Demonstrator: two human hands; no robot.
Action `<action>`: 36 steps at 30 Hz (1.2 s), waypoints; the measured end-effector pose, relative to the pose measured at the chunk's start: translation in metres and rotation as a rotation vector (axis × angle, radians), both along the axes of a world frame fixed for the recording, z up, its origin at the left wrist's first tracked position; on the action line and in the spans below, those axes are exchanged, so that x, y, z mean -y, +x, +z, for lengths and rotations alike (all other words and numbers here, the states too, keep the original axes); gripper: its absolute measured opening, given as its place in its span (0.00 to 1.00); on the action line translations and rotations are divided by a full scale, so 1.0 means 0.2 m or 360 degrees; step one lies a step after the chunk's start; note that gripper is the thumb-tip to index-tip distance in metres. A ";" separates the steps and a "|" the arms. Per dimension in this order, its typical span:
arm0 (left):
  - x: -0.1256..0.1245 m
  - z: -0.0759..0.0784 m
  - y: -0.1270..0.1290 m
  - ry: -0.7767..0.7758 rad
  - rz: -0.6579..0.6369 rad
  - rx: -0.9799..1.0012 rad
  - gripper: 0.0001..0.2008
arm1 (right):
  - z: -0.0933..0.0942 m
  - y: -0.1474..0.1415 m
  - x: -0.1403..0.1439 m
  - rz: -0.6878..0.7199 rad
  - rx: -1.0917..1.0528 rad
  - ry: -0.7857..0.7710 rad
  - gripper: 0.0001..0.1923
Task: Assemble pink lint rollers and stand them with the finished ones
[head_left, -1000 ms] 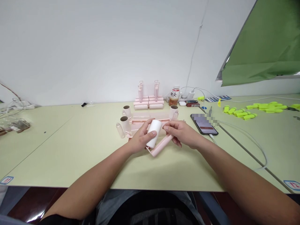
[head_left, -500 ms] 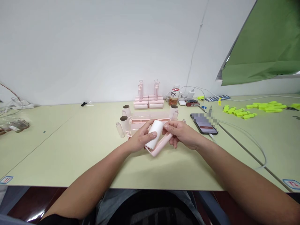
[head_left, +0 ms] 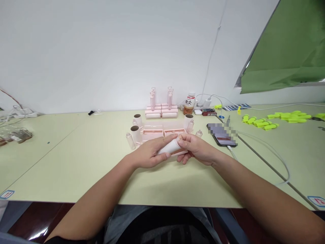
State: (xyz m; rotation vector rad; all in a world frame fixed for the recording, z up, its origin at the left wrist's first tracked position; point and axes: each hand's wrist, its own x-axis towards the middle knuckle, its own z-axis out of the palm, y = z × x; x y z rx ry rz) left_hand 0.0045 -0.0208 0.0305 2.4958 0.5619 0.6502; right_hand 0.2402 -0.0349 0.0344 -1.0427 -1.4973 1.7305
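Gripping white roll (head_left: pixel 169 147) with left hand (head_left: pixel 148 154), with fingers wrapped over far side and thumb along near side. Pinching at roll's right end with right hand (head_left: pixel 196 146), with thumb and forefinger closed together, other fingers bent below. Keeping roll between both hands, above near part of table (head_left: pixel 83 166), aslant, with right end farther from body. Holding also pink case (head_left: pixel 181 154), under roll, mostly covered by roll and fingers; cannot tell whether fully seated together.

Note just beyond hands two open pink trays (head_left: pixel 152 132), side by side. Note on both sides of trays upright white tubes (head_left: pixel 136 136) with dark open tops, plus clear handles (head_left: pixel 130 141) near them. Note farther back, by wall (head_left: pixel 101 51), row of pink rollers (head_left: pixel 161 114) with handles upright behind. Add drink bottle (head_left: pixel 189 104) just right of row, phone (head_left: pixel 220 135) lying right of right hand, plugged into white cable (head_left: pixel 233 152), and yellow pieces (head_left: pixel 259 122) far right.
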 end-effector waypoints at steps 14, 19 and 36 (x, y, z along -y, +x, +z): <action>0.01 -0.02 0.05 0.0240 0.0464 -0.0141 0.32 | -0.07 -0.04 0.01 0.0079 0.0169 0.0648 0.23; 0.01 -0.01 0.05 0.0359 0.0531 -0.0111 0.35 | -0.06 -0.05 0.02 -0.0029 0.0292 0.1081 0.22; -0.02 -0.01 0.04 0.0404 0.0717 -0.0196 0.33 | -0.09 -0.07 0.03 -0.0172 0.0157 0.0861 0.16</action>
